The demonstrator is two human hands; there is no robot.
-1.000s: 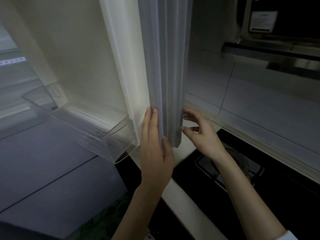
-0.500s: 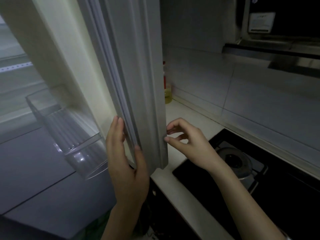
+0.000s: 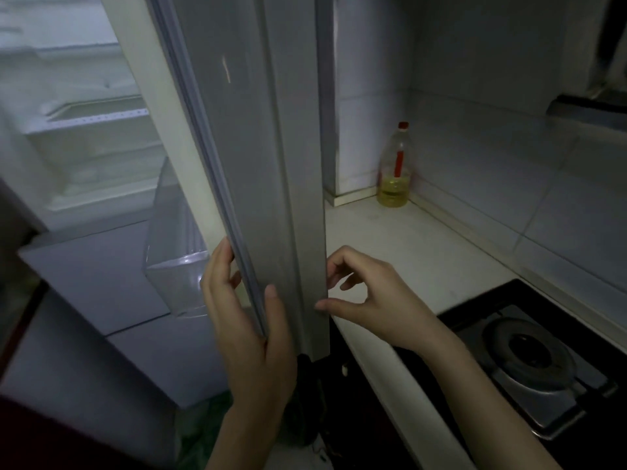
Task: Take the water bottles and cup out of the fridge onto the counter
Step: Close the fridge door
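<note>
The grey fridge door [image 3: 258, 137] stands edge-on in the middle of the view, swung wide open. My left hand [image 3: 247, 317] grips its lower edge, fingers on the inner side by the seal and thumb on the edge face. My right hand [image 3: 369, 300] is beside the door's outer face, fingers curled, thumb touching the corner. The fridge interior [image 3: 84, 140] shows white shelves at the left. A clear door bin [image 3: 173, 252] looks empty. No water bottles or cup are visible.
A white counter [image 3: 407, 252] runs to the right of the door. An oil bottle [image 3: 395, 167] with a red cap stands in its back corner. A gas hob [image 3: 529, 361] sits at the right. The grey lower fridge door [image 3: 101, 283] is shut.
The door has swung further open, turning more edge-on. Both hands stayed at its lower edge. The fridge shelves and the oil bottle have come into view.
</note>
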